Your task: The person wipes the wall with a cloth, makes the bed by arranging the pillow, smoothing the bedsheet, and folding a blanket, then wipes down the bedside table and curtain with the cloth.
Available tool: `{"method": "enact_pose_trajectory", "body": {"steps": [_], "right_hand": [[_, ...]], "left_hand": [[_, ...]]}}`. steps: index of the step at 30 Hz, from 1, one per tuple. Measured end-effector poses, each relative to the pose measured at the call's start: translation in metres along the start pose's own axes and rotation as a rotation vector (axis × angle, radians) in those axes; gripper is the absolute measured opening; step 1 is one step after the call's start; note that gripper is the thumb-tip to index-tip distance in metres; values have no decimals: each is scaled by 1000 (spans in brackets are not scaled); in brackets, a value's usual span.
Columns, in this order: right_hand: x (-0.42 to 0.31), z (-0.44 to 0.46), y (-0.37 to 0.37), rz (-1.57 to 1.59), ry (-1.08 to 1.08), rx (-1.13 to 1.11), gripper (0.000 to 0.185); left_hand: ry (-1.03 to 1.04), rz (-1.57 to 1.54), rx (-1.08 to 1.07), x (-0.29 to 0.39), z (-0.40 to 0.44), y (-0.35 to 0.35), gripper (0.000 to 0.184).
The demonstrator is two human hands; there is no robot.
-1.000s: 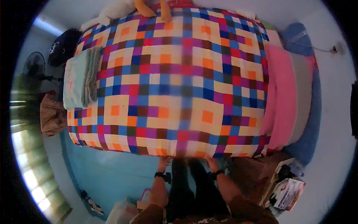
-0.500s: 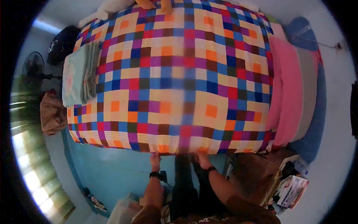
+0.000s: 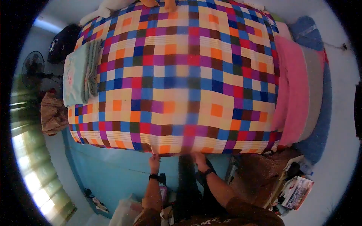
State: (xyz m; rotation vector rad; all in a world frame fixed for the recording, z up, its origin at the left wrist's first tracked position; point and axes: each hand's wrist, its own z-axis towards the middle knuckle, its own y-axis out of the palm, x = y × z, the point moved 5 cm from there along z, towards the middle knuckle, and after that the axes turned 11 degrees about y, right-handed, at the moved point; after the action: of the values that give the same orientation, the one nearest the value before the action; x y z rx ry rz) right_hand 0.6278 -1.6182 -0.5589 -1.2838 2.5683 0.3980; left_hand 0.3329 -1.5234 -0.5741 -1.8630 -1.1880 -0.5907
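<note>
In the left hand [image 3: 154, 162], fingers drawn together, the near edge of the sheet [image 3: 169, 83] is pinched; it is touched by the right hand [image 3: 200, 161], whose grip cannot be told. Beyond both, it is spread between green blanket [image 3: 78, 77], left, and pink cloth [image 3: 296, 92], right.

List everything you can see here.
Checkered cover: one, multicoloured, centre.
Folded blanket: one, pale green, cover's left end.
Pink cloth: one, pink, cover's right end.
Blue cushions: count unclear, blue, far right.
Soft-toy limbs: several, white, orange, far edge.
Fan: one, dark, left.
Black bundle: one, black, upper left.
Brown cloth: one, brown, left.
Curtain: one, yellowish green, far left.
Floor: one, blue, lower left.
Pictured box or booklet: one, multicoloured, lower right.
Wristbands: two, dark, one per wrist.
Legs: two, dark-clothed, bottom centre.
Left hand, right hand: two, bare, cover's near edge.
</note>
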Motion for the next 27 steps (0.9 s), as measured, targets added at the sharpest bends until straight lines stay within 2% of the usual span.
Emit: {"method": "enact_pose_trajectory", "body": {"steps": [2, 5, 11, 17, 20, 23, 26, 27], "right_hand": [[17, 14, -6, 55, 61, -31, 21], [12, 4, 1, 251, 289, 19, 19], [11, 8, 2, 206, 158, 30, 17], [21, -4, 3, 263, 272, 40, 20], [15, -7, 4, 388, 234, -24, 20], [8, 0, -3, 184, 166, 127, 23], [21, 14, -11, 193, -122, 102, 26], [27, 16, -11, 200, -38, 79, 26]], "left_hand": [[-1, -47, -1, 9, -2, 2, 36], [-13, -86, 0, 14, -5, 2, 38], [-23, -60, -7, 14, -4, 2, 41], [30, -70, -18, 12, -1, 2, 43], [54, -60, -19, 17, -5, -5, 43], [102, -22, -27, 2, -3, -1, 43], [61, -24, -11, 1, -5, 0, 43], [65, -36, -4, 1, -4, 1, 43]]}}
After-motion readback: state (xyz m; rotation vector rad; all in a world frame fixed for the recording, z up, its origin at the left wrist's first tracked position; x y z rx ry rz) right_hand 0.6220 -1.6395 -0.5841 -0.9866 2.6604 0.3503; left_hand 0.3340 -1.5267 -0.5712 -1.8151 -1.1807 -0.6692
